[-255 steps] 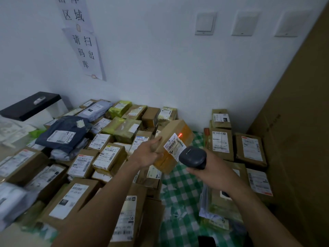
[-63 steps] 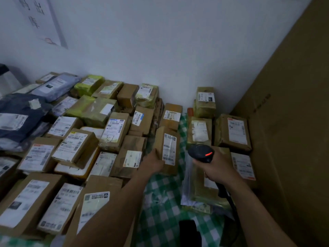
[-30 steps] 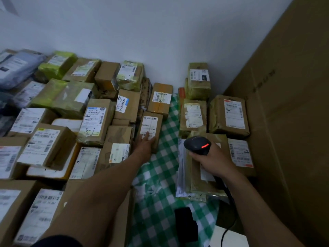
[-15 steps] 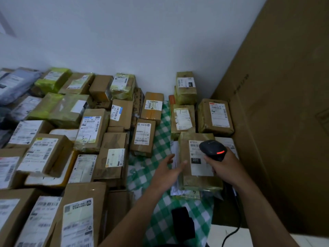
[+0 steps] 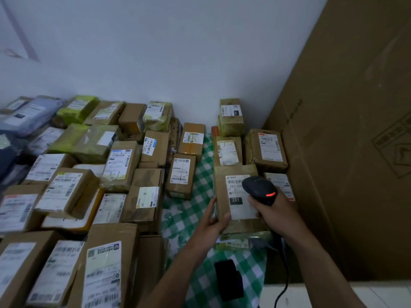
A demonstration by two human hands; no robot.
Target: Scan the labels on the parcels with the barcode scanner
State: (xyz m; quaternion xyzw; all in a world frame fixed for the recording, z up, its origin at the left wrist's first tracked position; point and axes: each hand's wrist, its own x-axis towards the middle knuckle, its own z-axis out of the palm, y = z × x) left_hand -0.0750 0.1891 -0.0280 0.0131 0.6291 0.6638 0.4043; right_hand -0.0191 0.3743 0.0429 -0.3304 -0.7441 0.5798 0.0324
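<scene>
Our left hand [image 5: 211, 223] grips the brown parcel [image 5: 222, 187] on the checked cloth's [image 5: 184, 210] right side, probably to steady it. Our right hand [image 5: 278, 214], wrapped round the scanner [image 5: 258, 188], aims at the label [image 5: 235, 192]; more parcels [image 5: 266, 147] wait further up the cloth

Black barcode scanner [image 5: 259, 190], red light lit, head angled down just above white label [image 5: 236, 210] marked "231" on brown taped parcel [image 5: 221, 192], lying flat atop other pkgs at green-checked cloth's [image 5: 189, 210] right edge; more labelled parcels [image 5: 181, 174] crowd its left side.
</scene>
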